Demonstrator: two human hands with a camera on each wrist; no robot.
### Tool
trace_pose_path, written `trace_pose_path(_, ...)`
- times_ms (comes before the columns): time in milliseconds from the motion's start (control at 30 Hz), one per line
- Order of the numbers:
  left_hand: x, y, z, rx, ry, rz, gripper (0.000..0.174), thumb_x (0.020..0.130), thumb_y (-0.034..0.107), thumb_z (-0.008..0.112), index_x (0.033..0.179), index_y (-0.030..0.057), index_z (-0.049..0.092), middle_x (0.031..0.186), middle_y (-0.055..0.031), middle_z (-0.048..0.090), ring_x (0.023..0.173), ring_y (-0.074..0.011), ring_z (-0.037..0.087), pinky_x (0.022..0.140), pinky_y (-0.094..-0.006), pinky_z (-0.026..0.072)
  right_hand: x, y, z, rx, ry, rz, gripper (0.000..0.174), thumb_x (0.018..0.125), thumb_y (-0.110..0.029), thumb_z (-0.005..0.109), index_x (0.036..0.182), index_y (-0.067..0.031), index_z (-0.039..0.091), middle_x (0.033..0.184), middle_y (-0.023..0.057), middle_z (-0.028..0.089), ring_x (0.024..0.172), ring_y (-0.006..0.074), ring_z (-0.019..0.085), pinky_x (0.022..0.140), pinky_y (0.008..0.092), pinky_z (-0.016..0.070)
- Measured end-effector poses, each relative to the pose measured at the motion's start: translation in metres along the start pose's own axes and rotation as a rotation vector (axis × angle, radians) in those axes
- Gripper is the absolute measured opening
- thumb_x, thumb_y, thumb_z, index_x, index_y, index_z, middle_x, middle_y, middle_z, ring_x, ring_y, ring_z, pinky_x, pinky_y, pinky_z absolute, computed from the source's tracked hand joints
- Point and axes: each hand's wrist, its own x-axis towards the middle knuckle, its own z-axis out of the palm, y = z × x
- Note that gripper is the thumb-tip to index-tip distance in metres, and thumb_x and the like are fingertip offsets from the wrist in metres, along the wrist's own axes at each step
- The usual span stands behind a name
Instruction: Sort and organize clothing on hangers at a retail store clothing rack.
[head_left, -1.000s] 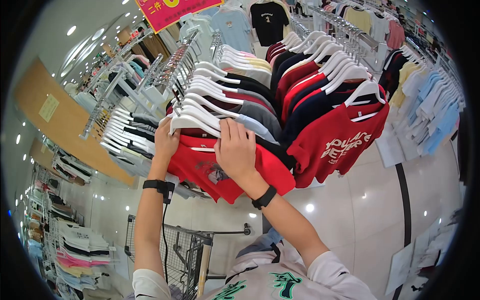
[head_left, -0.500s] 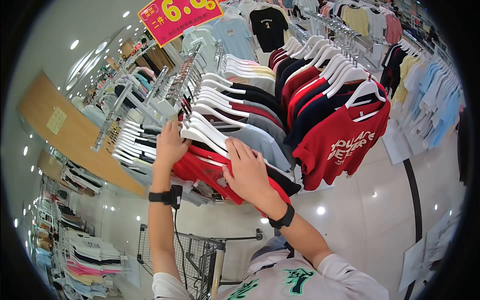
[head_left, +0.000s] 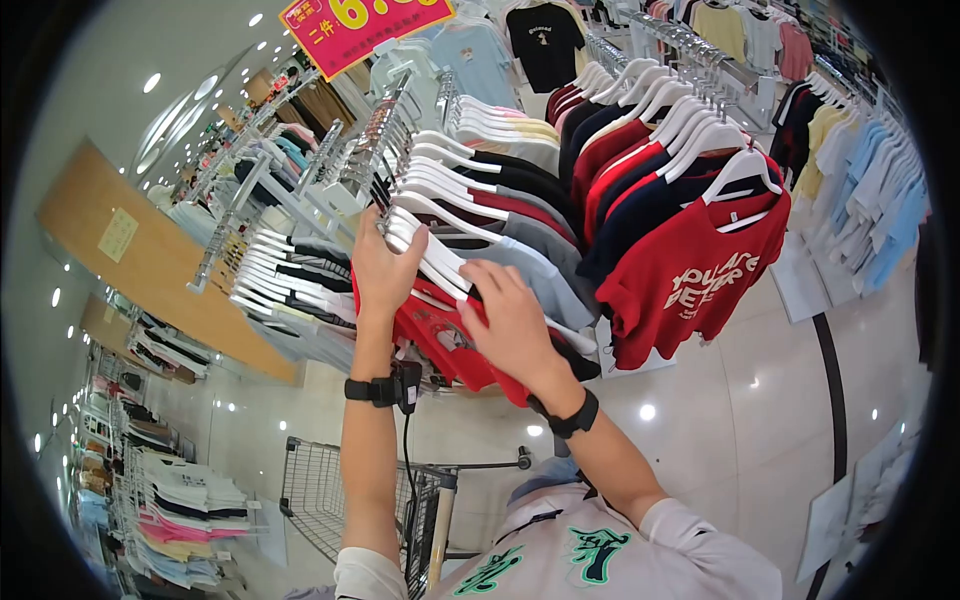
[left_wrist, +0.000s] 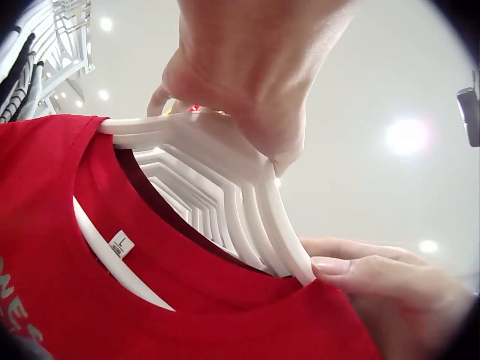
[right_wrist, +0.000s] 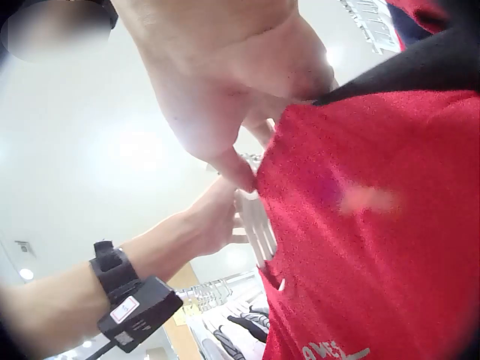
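White hangers (head_left: 436,272) at the front of a clothes rail are bunched tightly together. My left hand (head_left: 385,268) grips them near the top, thumb in front and fingers behind. On their right shoulder, my right hand (head_left: 515,325) pinches the hanger ends, with the thumb at the front of a red T-shirt (head_left: 445,345). In the left wrist view, the shirt's neckline shows a white size label (left_wrist: 121,244) marked L, and the right thumb (left_wrist: 341,266) lies against the hanger. Pale lettering shows at the lower edge in the right wrist view.
Behind the bunch, more shirts hang on the metal rail (head_left: 385,125). A red top with white lettering (head_left: 700,280) fronts the rail to the right. A wire shopping cart (head_left: 370,500) stands below my arms. A red and yellow price sign (head_left: 365,30) hangs above.
Both hands have stayed at the front hangers. My left hand has moved rightward over the hanger tops, and the front hangers have turned and drawn closer together. The head view has shifted slightly.
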Motion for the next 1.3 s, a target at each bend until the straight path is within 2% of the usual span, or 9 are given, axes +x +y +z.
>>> trace_pose_path(133,0.003,0.01,-0.006,-0.018,-0.068,-0.125,0.069,0.078,0.03,0.082,0.126,-0.0101,0.054,0.119,-0.0274,0.062,0.111,-0.0441,0.06,0.097,-0.0448,0.0469,0.008,0.031,0.01,0.287,0.12,-0.001,0.025,0.09,-0.015,0.07,0.111,-0.0012,0.065,0.111,0.0158,0.067,0.102,0.0355,0.061,0.091,0.0414,0.0493)
trace_pose_path(200,0.002,0.014,0.004,-0.038,0.005,-0.078,0.063,0.077,0.028,0.082,0.121,-0.0082,0.056,0.111,-0.0254,0.062,0.104,-0.0441,0.06,0.092,-0.0458,0.0474,0.002,0.051,0.005,0.511,0.159,0.283,0.023,0.092,-0.014,0.07,0.111,-0.0026,0.066,0.109,0.0145,0.069,0.098,0.0329,0.066,0.085,0.0393,0.0527)
trace_pose_path(367,-0.003,0.01,0.03,-0.084,0.233,0.003,0.057,0.073,0.022,0.082,0.115,-0.0047,0.055,0.112,-0.0209,0.057,0.107,-0.042,0.053,0.096,-0.0472,0.0422,-0.005,0.092,-0.033,0.242,0.394,0.244,0.021,0.089,-0.005,0.069,0.109,-0.0036,0.067,0.109,0.0106,0.069,0.101,0.0288,0.065,0.085,0.037,0.0525)
trace_pose_path(733,-0.002,0.005,0.037,-0.116,0.249,0.003,0.062,0.073,0.021,0.082,0.121,-0.0038,0.052,0.117,-0.0195,0.054,0.111,-0.0401,0.051,0.099,-0.0476,0.0392,-0.033,0.105,-0.008,0.435,0.298,0.501,0.022,0.099,-0.018,0.063,0.111,0.0014,0.066,0.094,0.018,0.072,0.087,0.0244,0.07,0.083,0.0332,0.0512)
trace_pose_path(800,-0.008,0.004,0.036,-0.139,0.246,-0.042,0.062,0.073,0.02,0.081,0.122,-0.004,0.052,0.116,-0.0197,0.055,0.11,-0.0401,0.051,0.098,-0.0475,0.0394,-0.039,0.107,-0.014,0.387,0.112,0.517,0.024,0.1,-0.02,0.062,0.111,0.001,0.066,0.094,0.0179,0.072,0.088,0.0234,0.069,0.082,0.0329,0.0509)
trace_pose_path(1000,-0.01,0.007,0.037,-0.191,0.271,-0.052,0.061,0.074,0.019,0.081,0.122,-0.0039,0.053,0.113,-0.0198,0.057,0.109,-0.0396,0.052,0.098,-0.0466,0.0402,-0.058,0.129,0.004,0.26,-0.081,0.412,0.046,0.084,0.002,0.059,0.129,0.0012,0.057,0.112,0.0312,0.065,0.105,0.0494,0.061,0.091,0.0457,0.0491)
trace_pose_path(1133,-0.011,0.011,0.035,-0.181,0.277,-0.057,0.059,0.074,0.019,0.081,0.122,-0.0032,0.055,0.114,-0.0198,0.057,0.109,-0.0393,0.053,0.097,-0.0464,0.0409,-0.062,0.139,0.013,0.224,-0.141,0.399,0.043,0.083,0.002,0.061,0.126,0.0027,0.059,0.113,0.0302,0.065,0.108,0.0472,0.062,0.091,0.0441,0.0494)
trace_pose_path(1200,-0.012,0.014,0.036,-0.146,0.265,-0.102,0.057,0.075,0.019,0.08,0.121,-0.0031,0.055,0.113,-0.0199,0.057,0.11,-0.0396,0.053,0.097,-0.0467,0.0412,-0.067,0.142,0.013,0.409,-0.106,0.346,0.033,0.088,-0.004,0.065,0.12,0.0045,0.063,0.114,0.0222,0.071,0.099,0.0278,0.07,0.086,0.036,0.0513)
trace_pose_path(1300,-0.011,0.017,0.038,-0.155,0.291,-0.093,0.056,0.075,0.018,0.08,0.12,-0.0029,0.055,0.112,-0.0189,0.057,0.107,-0.0397,0.053,0.095,-0.0473,0.0415,-0.078,0.15,0.018,0.399,-0.18,0.444,0.033,0.09,-0.01,0.063,0.119,0.0059,0.063,0.11,0.0212,0.073,0.098,0.0289,0.071,0.087,0.0376,0.0513)
